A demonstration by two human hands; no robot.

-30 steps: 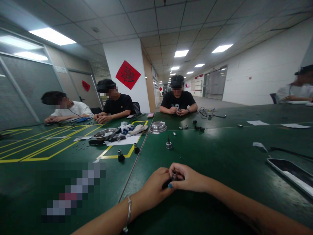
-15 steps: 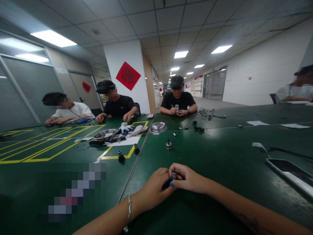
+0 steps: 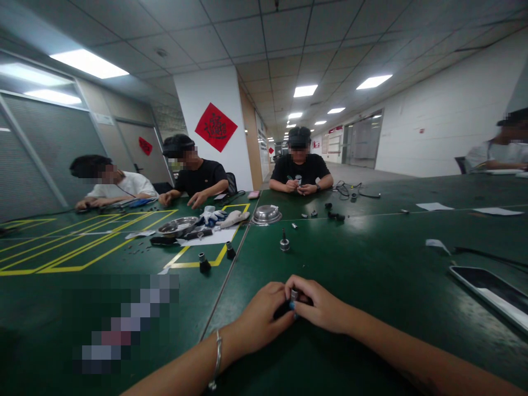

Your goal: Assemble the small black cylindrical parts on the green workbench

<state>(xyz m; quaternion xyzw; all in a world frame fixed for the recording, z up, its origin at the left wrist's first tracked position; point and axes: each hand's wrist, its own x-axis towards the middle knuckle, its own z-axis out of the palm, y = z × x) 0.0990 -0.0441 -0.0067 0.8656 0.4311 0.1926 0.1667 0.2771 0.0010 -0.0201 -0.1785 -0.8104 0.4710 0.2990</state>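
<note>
My left hand (image 3: 264,316) and my right hand (image 3: 324,305) meet over the table close in front of me. Between their fingertips is a small silver metal cylinder (image 3: 294,295); something dark shows beside it, but the fingers cover most of it. The right thumb and index finger pinch the cylinder, while the left fingers curl around its other side. Beyond the hands stands a round metal part with a thin dark stem (image 3: 284,243). To the left are two black cone-shaped parts with silver tops, one nearer (image 3: 204,264) and one farther (image 3: 230,251).
A shallow metal bowl (image 3: 179,225), gloves (image 3: 212,216) and an upturned metal dish (image 3: 267,215) lie farther off. A phone-like device (image 3: 490,297) lies at right. Several people sit around the green table (image 3: 371,264), one opposite handling small parts.
My right thumb has shifted slightly down and right along the metal cylinder, and both hands stay together. At far left, a co-worker's hand has moved left.
</note>
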